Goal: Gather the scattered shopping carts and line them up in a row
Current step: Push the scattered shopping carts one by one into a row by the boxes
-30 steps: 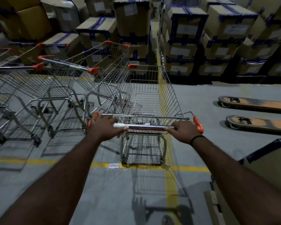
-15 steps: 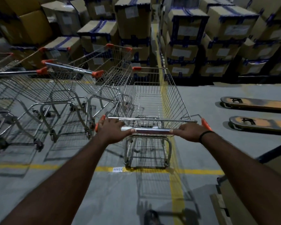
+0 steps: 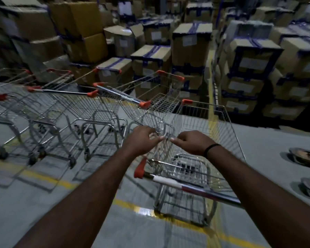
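Observation:
The near wire shopping cart (image 3: 215, 130) stands in front of me, its grey handle (image 3: 195, 189) with orange ends free below my arms. My left hand (image 3: 143, 138) and my right hand (image 3: 192, 142) reach over the handle. Both close, fingertips almost meeting, on the top wire of the basket's left wall, where it meets the neighbouring cart (image 3: 151, 98). Blur hides the exact grip. Several more carts (image 3: 82, 106) stand side by side to the left, handles toward me.
Stacked cardboard boxes (image 3: 249, 59) with blue tape fill the far side just beyond the carts. A yellow floor line (image 3: 61, 183) runs under the carts' rear wheels. Two pallet-jack fork tips (image 3: 307, 156) lie on the floor at the right edge.
Both hands have let go of the handle and moved forward onto the basket's left rim. The view has tilted and swung left, showing more carts.

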`<action>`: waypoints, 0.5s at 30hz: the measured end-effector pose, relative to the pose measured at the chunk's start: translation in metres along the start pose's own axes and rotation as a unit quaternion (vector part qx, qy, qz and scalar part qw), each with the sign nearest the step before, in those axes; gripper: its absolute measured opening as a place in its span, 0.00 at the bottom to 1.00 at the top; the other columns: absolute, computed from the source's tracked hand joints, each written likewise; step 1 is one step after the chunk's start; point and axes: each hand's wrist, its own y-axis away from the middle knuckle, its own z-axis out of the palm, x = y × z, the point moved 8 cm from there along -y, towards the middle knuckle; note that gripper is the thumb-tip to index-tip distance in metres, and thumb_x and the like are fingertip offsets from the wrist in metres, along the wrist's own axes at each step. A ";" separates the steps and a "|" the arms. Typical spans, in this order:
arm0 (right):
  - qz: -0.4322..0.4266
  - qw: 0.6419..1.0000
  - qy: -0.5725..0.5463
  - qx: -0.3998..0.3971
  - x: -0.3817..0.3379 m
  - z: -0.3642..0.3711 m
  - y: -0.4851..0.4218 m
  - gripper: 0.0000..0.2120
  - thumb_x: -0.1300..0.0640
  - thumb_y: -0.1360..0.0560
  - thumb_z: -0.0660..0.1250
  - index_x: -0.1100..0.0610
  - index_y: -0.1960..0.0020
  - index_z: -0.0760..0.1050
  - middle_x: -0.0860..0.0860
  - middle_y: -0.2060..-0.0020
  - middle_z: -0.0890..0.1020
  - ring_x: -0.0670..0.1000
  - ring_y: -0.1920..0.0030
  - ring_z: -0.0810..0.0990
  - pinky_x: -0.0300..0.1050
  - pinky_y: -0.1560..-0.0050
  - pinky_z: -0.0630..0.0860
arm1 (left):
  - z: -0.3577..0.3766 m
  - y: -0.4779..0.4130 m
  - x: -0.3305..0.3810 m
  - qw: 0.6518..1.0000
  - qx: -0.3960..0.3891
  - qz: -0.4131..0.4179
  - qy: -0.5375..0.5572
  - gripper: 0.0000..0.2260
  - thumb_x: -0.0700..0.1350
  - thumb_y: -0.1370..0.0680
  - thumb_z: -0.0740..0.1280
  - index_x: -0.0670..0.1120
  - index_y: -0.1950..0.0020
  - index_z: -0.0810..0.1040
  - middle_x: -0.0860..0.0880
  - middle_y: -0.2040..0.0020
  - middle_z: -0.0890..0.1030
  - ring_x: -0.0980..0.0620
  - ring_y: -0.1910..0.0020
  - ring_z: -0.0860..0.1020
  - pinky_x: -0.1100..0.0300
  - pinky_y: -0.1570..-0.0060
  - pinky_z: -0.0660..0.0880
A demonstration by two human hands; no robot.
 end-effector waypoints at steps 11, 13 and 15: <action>-0.063 0.996 -0.023 0.052 -0.157 -0.016 -0.146 0.23 0.32 0.22 0.58 0.50 0.51 0.80 0.50 0.56 0.83 0.51 0.55 0.80 0.48 0.54 0.77 | -0.104 -0.074 -0.156 0.999 0.045 -0.017 0.001 0.27 0.66 0.24 0.66 0.48 0.33 0.79 0.48 0.36 0.81 0.48 0.39 0.79 0.48 0.41 0.77; -0.058 0.997 -0.024 0.053 -0.187 -0.012 -0.172 0.24 0.32 0.22 0.58 0.50 0.49 0.81 0.50 0.53 0.83 0.51 0.51 0.79 0.51 0.47 0.77 | -0.125 -0.088 -0.194 0.999 0.046 -0.025 0.001 0.28 0.67 0.25 0.66 0.49 0.34 0.79 0.48 0.36 0.81 0.49 0.38 0.79 0.47 0.40 0.77; -0.052 0.996 -0.019 0.072 -0.214 -0.012 -0.201 0.25 0.29 0.23 0.57 0.47 0.49 0.80 0.48 0.54 0.84 0.49 0.50 0.77 0.58 0.37 0.73 | -0.146 -0.102 -0.226 0.999 0.043 -0.027 -0.002 0.28 0.66 0.24 0.66 0.49 0.33 0.79 0.48 0.35 0.81 0.48 0.37 0.79 0.46 0.39 0.76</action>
